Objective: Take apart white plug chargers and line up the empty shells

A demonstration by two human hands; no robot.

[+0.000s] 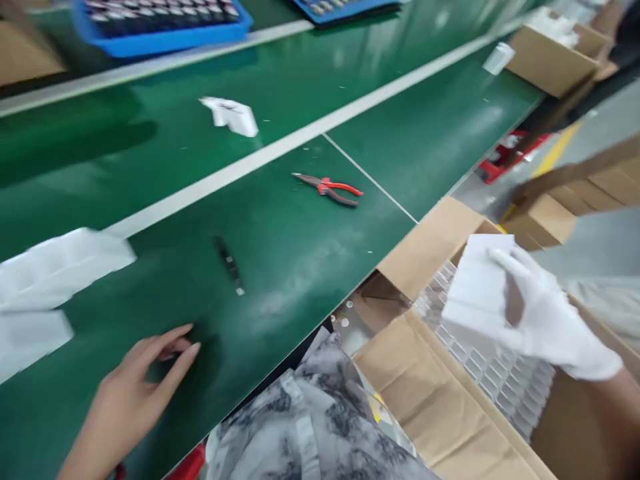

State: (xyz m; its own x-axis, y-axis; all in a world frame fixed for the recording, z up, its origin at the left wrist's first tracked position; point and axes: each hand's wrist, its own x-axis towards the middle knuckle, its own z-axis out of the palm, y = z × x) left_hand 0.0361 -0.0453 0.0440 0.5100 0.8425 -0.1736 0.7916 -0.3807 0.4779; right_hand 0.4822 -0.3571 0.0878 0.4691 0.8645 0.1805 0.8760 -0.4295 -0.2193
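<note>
My left hand [143, 387], bare, is low over the green work surface [280, 287]. Its thumb and index finger are apart, with nothing visible between them; the other fingers are partly curled out of sight. In a white glove, my right hand [537, 320] grips a white box-shaped piece [477, 287], fingers on its upper face and side. That piece is above an open cardboard carton [450, 393], which holds rows of clear plastic pieces [505, 380]. A small black tool with a light tip [229, 263] lies beyond my left hand, blurred.
Red-and-black pliers [327, 189] lie mid-surface. White trays [65, 267] are at the left, and a crumpled white piece [233, 117] sits farther back. A blue tray [170, 43] holds rows of small parts. Another carton [555, 60] stands at far right beside a person's dark sleeve.
</note>
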